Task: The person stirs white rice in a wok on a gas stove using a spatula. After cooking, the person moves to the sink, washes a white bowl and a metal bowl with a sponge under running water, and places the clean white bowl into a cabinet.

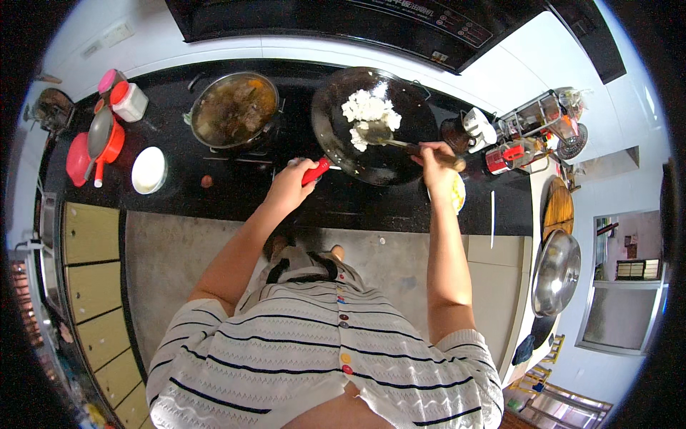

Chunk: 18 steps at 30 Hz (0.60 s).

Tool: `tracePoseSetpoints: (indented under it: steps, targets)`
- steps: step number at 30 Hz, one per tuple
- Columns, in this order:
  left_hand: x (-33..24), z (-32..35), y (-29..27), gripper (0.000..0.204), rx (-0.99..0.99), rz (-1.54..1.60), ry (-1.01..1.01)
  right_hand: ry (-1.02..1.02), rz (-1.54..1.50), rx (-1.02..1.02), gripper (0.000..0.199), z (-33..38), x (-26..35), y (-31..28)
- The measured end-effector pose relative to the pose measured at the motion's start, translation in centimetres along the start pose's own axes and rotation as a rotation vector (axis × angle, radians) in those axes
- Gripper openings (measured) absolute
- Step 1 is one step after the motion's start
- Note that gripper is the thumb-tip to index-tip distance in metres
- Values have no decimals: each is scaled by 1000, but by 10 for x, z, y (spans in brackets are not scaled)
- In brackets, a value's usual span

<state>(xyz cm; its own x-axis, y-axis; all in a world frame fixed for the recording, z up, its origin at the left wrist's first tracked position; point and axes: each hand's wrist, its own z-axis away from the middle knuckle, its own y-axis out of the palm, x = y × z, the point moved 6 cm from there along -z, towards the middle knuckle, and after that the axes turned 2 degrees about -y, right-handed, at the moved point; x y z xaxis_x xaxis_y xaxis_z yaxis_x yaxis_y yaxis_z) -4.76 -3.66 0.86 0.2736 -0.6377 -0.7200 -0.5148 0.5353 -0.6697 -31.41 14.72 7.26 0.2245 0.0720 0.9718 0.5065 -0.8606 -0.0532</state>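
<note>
A black wok (332, 143) sits at the back of the counter, right of centre. Clumps of white food that look like rice (371, 107) lie inside it. My left hand (289, 187) is closed round the wok's red handle (316, 171). With its fingers wrapped round the wooden handle, my right hand (437, 168) holds a spatula (376, 133). The spatula's metal blade touches the white food. Partly behind my right wrist is a bowl of yellow food (458, 194); much of it is hidden.
Left of the wok, a pot of brown stew (236, 111) stands on the stove. A white bowl (149, 171), a red-handled pan (100, 139) and a red-lidded jar (129, 101) stand farther left. At the right are a bottle rack (532, 118) and a metal lid (557, 273).
</note>
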Motion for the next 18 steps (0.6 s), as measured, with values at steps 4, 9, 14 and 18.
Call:
tracePoseSetpoints:
  steps: [4, 9, 14, 18]
  targets:
    - [-8, -3, -4, 35, 22, 20, -25, -16, 116, 8, 4, 12, 18, -5]
    - [-1, -2, -1, 38, 40, -13, -23, -24, 76, -29, 9, -12, 7, -4]
    - [-4, 0, -6, 36, 37, -30, -72, -14, 383, 153, 15, -26, 90, -11]
    - [-9, -6, -3, 36, 20, -11, -16, -123, 701, 174, 14, -50, 45, -22]
